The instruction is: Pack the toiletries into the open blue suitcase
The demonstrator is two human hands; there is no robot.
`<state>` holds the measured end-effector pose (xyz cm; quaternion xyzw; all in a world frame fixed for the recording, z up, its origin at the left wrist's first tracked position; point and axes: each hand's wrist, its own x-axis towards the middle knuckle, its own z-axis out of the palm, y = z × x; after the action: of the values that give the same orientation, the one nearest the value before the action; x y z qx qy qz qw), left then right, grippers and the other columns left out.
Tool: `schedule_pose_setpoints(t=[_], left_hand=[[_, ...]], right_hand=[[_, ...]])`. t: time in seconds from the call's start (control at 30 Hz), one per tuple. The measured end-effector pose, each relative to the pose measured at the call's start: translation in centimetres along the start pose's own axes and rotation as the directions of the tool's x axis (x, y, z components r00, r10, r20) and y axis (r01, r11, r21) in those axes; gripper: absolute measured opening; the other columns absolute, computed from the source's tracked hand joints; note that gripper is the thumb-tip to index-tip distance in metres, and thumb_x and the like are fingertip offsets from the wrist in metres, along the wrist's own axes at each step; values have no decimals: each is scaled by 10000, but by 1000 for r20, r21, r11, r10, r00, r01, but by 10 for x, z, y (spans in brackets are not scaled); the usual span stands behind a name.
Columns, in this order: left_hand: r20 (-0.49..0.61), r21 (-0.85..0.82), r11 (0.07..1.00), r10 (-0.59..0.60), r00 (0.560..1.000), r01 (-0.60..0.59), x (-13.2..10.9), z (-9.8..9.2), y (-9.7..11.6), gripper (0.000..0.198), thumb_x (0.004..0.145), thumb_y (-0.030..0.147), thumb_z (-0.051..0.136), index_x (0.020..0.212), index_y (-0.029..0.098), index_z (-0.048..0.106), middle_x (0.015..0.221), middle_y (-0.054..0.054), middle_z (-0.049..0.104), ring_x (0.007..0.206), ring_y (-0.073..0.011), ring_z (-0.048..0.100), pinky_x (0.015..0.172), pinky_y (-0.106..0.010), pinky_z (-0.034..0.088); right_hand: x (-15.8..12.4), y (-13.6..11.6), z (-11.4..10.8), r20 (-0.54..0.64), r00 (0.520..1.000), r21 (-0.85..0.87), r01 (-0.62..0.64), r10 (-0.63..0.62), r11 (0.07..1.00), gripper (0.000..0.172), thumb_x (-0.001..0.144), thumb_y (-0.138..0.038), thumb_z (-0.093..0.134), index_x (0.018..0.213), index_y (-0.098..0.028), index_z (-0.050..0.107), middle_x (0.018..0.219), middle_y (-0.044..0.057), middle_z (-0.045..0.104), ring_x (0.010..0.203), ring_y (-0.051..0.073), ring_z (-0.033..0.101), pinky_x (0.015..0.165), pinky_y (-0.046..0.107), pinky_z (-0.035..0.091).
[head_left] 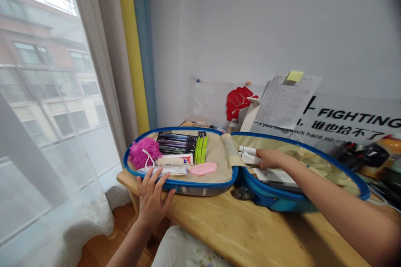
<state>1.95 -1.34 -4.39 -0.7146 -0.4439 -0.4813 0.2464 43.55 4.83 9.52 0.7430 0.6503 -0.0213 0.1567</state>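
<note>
A blue-rimmed suitcase (200,192) lies open with both halves up. My left hand (153,194) rests on the front rim of the left half, fingers spread, beside a flat white packet (171,170). In that half are a purple bath puff (144,153), several dark slim packs (177,143), a yellow-green pack (201,150), a cream tube (170,162) and a pink oval case (203,169). My right hand (271,159) reaches into the right half near the hinge, its fingers closed on white pen-like sticks (249,158). Its fingertips are partly hidden. Below it lies a white printed booklet (277,176).
The suitcase stands on a wooden table (219,225). Dark and orange items (380,154) crowd the right end. Clipped papers (283,102) and a small bottle (232,125) are behind. A window with a sheer curtain (53,133) is at left.
</note>
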Motion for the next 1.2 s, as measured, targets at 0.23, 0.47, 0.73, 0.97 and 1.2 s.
schedule_pose_setpoints(t=[0.23,0.47,0.73,0.97,1.2], left_hand=[[3,1,1000,-12,1000,12,0,0,1,410,871,299,539,1264,186,513,1260,-141,565,1338,-300,350,1134,-529,126],[-2,3,1000,-6,1000,6,-1,1,1,392,874,289,537,1251,182,518,1256,-147,564,1345,-293,339,1139,-530,123],[11,-6,1000,-21,1000,22,-3,2,1,383,874,290,544,1239,174,533,1269,-149,560,1345,-303,343,1138,-542,122],[4,-21,999,-26,1000,27,-4,4,1,397,867,296,546,1250,192,539,1269,-133,572,1364,-294,323,1147,-533,107],[2,-11,1000,-21,1000,21,-4,4,1,395,867,296,544,1245,182,539,1261,-143,573,1362,-295,325,1146,-535,108]], right_hand=[[-18,2,-55,-250,966,141,-27,61,990,312,836,-401,588,1033,-160,611,961,64,663,860,178,623,755,325,484],[-8,-123,-80,-356,894,216,361,-271,907,334,879,-403,556,1115,-168,585,1100,59,628,939,150,606,842,365,497],[22,-240,-67,-262,841,144,519,-474,842,333,886,-390,552,1130,-164,582,1143,67,603,997,174,594,860,397,504],[33,-259,-52,-206,824,125,558,-528,821,344,889,-385,550,1155,-168,570,1161,71,594,1003,175,592,859,398,506],[32,-256,-47,-199,807,123,584,-556,803,316,896,-383,539,1125,-171,586,1144,66,604,990,167,595,857,388,506]])
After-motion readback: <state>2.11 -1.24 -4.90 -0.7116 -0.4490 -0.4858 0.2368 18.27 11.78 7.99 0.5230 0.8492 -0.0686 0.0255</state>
